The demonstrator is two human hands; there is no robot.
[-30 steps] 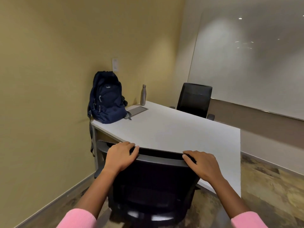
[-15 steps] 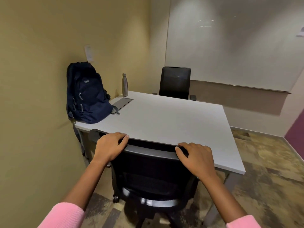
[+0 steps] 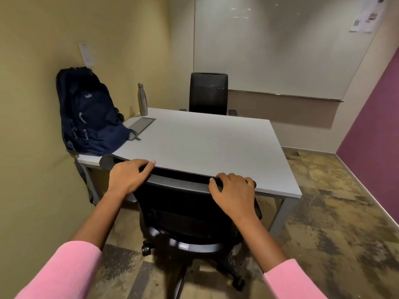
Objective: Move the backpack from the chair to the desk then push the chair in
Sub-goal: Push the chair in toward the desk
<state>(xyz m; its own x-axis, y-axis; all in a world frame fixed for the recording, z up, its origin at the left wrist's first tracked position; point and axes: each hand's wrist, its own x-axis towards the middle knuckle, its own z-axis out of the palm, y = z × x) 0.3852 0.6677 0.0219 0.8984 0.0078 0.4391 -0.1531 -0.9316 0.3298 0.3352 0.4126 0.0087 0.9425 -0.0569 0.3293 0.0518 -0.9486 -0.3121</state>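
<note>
Chair (image 3: pixel 183 212) sits w/ its back top rail touching the near edge of the tabletop (image 3: pixel 211 147), rail running left-right, parallel to that edge. Both hands are on it: left hand (image 3: pixel 127 176) and right hand (image 3: pixel 233 190), fingers curled over the rail, equally near. Push goes straight fwd, prob. little travel left. Backpack (image 3: pixel 90 113) is on the tabletop's far-left corner by the wall.

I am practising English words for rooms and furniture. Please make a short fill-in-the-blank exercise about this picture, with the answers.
1. The navy backpack stands on the ____.
2. Both hands, left hand and right hand, grip the top of the near chair's ____.
3. Behind the backpack, near the wall, stands a metal ____.

Answers: desk; backrest; bottle
</note>
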